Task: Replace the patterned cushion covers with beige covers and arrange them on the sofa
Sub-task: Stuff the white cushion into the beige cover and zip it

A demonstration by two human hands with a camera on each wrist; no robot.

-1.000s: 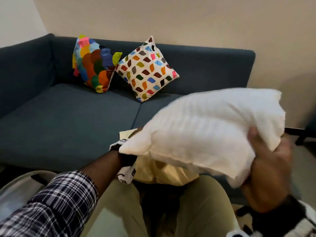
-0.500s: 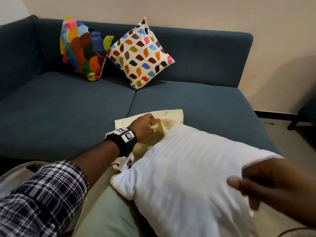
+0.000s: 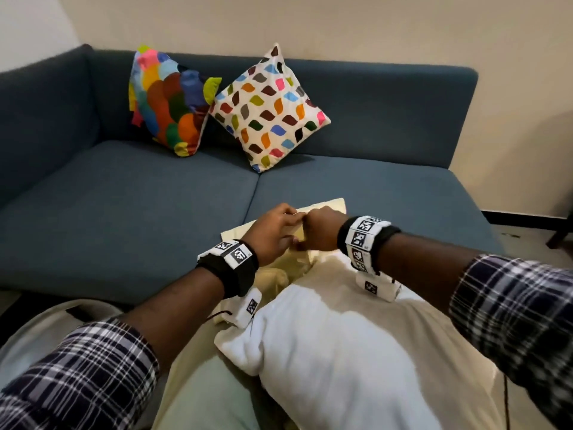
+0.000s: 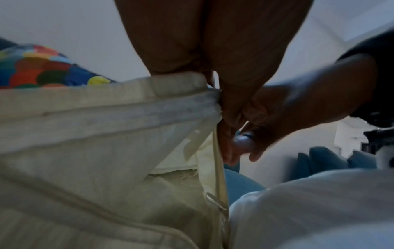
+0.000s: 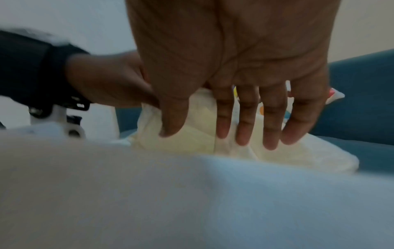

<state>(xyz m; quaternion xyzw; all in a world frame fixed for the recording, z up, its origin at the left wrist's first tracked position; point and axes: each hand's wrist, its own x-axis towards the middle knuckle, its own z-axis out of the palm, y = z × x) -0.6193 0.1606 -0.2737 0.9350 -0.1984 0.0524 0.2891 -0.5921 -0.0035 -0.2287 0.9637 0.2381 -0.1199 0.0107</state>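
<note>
Since half a second ago the right hand (image 3: 322,231) has let go of the insert (image 3: 356,352) and come forward to meet the left hand (image 3: 273,234) at the beige cover (image 3: 328,206), and the insert now lies across the lap with nobody holding it. Both hands sit together at the near edge of the cover, which rests on the sofa (image 3: 124,218) seat just beyond the knees. The left grip is clamped on the cover's hem, thumb and fingers pinching the folded edge; in the left wrist view the zip (image 4: 215,201) hangs just below that pinch. The right grip also looks closed on the cover, with the thumb on one side of the cloth and the fingers (image 5: 247,124) laid down the other, though how firmly it holds I cannot tell. The two patterned cushions (image 3: 269,113) lean against the backrest, well apart from the hands and not yet stripped. The step in hand seems to be opening the mouth of the beige cover so that the bare insert can go in. The next move likely calls for the hands to draw apart and spread the opening wide, then for one hand to keep it open while the other feeds a corner of the insert in; the cloth is limp and may fold shut if only one edge is held
</note>
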